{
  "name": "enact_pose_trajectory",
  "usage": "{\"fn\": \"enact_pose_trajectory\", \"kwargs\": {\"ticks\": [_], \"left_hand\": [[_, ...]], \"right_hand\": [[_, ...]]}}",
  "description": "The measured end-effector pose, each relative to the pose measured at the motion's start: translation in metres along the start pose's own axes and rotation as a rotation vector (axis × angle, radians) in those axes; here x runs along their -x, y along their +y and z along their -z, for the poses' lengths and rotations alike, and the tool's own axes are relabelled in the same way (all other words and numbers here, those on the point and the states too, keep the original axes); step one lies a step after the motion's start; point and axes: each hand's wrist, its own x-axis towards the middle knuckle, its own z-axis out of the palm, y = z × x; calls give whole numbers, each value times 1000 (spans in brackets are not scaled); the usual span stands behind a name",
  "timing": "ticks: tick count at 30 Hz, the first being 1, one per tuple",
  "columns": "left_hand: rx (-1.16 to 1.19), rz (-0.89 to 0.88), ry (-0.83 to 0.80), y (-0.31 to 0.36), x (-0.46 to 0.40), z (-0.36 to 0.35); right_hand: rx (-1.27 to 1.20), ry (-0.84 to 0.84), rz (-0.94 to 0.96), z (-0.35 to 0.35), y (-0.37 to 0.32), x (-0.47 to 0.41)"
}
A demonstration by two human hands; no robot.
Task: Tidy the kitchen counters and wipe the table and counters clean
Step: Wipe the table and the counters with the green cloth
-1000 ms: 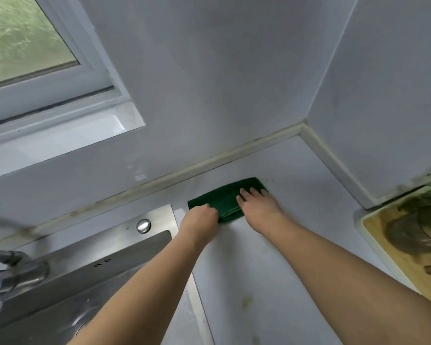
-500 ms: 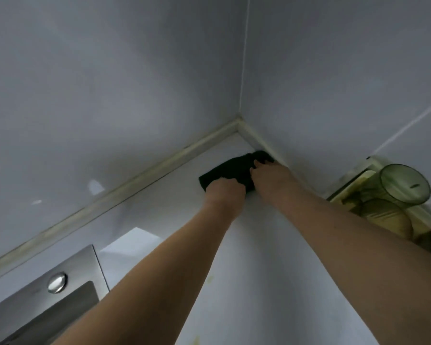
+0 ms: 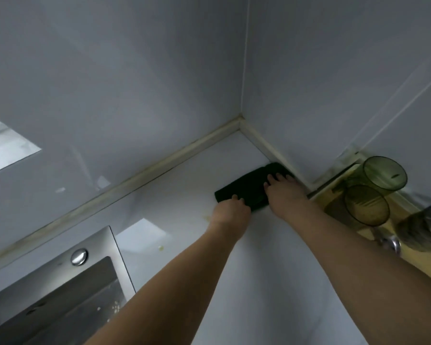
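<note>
Head view, looking down into the far corner of the pale white surface (image 3: 246, 282). A dark green folded cloth (image 3: 249, 189) lies flat on it, its far end against the cream edging strip of the right wall, close to the corner.

Left hand (image 3: 230, 212): palm down, fingers curled onto the near left edge of the cloth, pressing it; whether they pinch it cannot be told. Right hand (image 3: 285, 192): flat and spread, fingers (image 3: 271, 179) extended over the right half of the cloth, pressing down. The two hands sit close together, both touching the cloth.

Lower left: stainless steel sink (image 3: 60, 295) with a round metal plug cap (image 3: 79, 256) on its rim. Small yellowish specks (image 3: 161, 248) lie on the surface between sink and cloth.

Right: two translucent olive-green tumblers (image 3: 366, 207), one behind the other, on a yellow tray (image 3: 421, 262), just beside the right forearm.
</note>
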Motion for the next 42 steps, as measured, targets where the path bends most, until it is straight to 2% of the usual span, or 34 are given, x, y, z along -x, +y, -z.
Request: {"fn": "enact_pose_trajectory", "kwargs": {"ticks": [6,12,18,22,28,34,42], "left_hand": [[3,12,34,-23,39,-30],[101,161,-24,-68,109,-86],[92,288,-74,-109,183,-132],[100,298,-23,-104,186,-133],[36,247,-47,-72,214,-140],[133,286,-66,-68,211,-130],[160,266,-84,-41,179,-101]], "right_hand": [[-58,22,59,3,-44,16],[-1,63,209,12,-132,42],[99,80,332,19,-222,64],[122,62,312,15,-229,73],[139,15,288,-15,-231,107],[37,14,207,-36,-230,116],[-35,18,205,-42,-181,111]]}}
